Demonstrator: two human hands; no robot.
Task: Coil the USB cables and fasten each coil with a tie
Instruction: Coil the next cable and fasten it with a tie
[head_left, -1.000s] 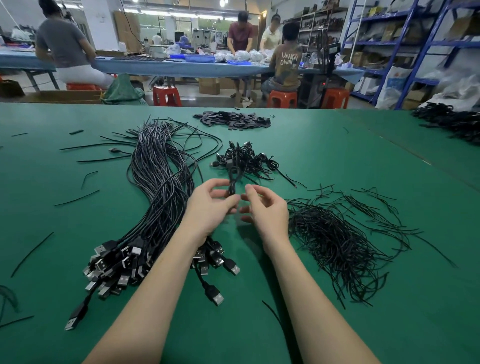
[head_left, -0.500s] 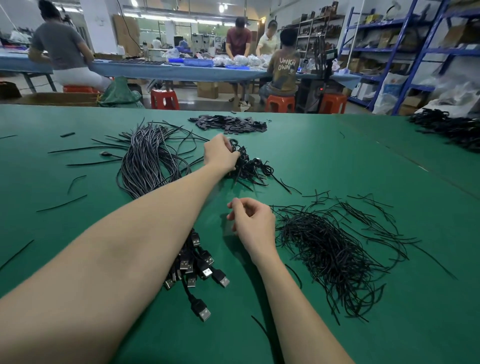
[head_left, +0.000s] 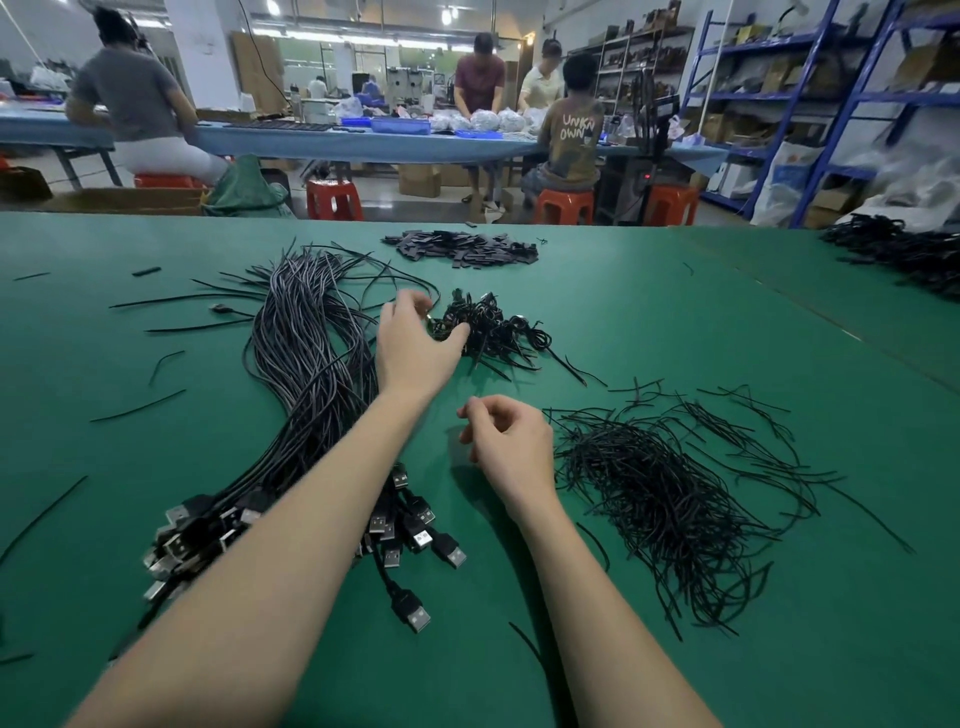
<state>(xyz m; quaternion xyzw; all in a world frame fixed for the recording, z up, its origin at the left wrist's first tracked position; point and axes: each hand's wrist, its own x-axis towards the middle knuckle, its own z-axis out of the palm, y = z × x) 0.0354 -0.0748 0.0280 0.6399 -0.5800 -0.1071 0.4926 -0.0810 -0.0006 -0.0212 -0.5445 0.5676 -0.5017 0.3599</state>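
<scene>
- Thick bundle of uncoiled black USB cables (head_left: 311, 374), metal plugs fanned nearest, awaits coiling on the green felt counter (head_left: 675, 338).
- Right hand (head_left: 511, 447), loosely curled and empty, waits beside the wiry black ties (head_left: 660, 499).
- Left hand (head_left: 413, 343), fingers relaxed, reaches over the tangled pile of tied coils (head_left: 483, 325), probably dropping one off.

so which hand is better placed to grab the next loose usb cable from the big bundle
Left. The left hand hovers open between the pile of coiled cables and the long bundle of black USB cables; the right hand sits nearer the black twist ties.
</scene>
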